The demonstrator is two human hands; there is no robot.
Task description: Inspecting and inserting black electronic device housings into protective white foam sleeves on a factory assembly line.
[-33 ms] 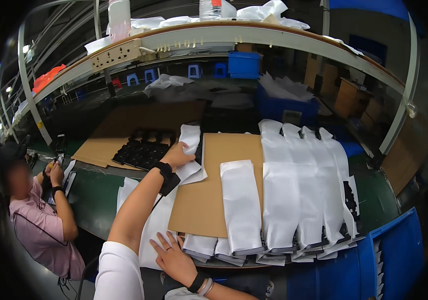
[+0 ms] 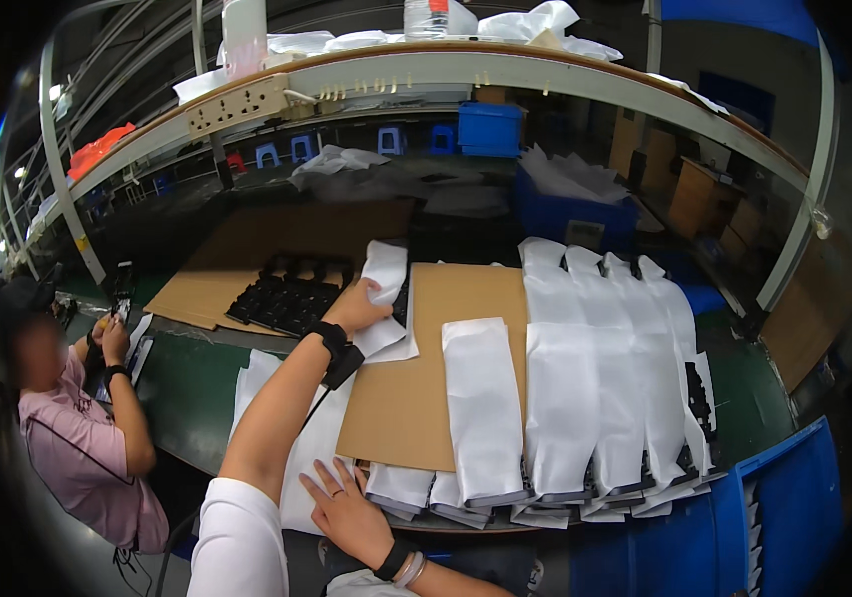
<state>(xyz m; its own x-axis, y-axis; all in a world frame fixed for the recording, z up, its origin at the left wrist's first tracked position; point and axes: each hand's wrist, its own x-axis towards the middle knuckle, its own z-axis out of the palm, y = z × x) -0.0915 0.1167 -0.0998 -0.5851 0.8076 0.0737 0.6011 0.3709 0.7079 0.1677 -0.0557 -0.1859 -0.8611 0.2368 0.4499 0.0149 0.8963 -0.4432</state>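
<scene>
My left hand (image 2: 357,306) reaches forward with its fingers closed on the upper end of a white foam sleeve (image 2: 385,269). A dark edge shows beside this sleeve, largely hidden by it. My right hand (image 2: 351,517) lies with fingers spread on a white foam sheet (image 2: 306,483) at the table's near edge. Between the hands and the right-hand row is a brown cardboard sheet (image 2: 396,418), with one white sleeve (image 2: 482,408) lying on it. Several overlapping white sleeves (image 2: 560,398) cover its right side, black parts showing at their ends.
Black moulded parts (image 2: 291,298) rest on cardboard (image 2: 182,297) at the far left. A person in pink (image 2: 83,438) works at the left of the green table (image 2: 187,388). A blue bin (image 2: 784,507) stands at the near right; a shelf (image 2: 505,62) spans overhead.
</scene>
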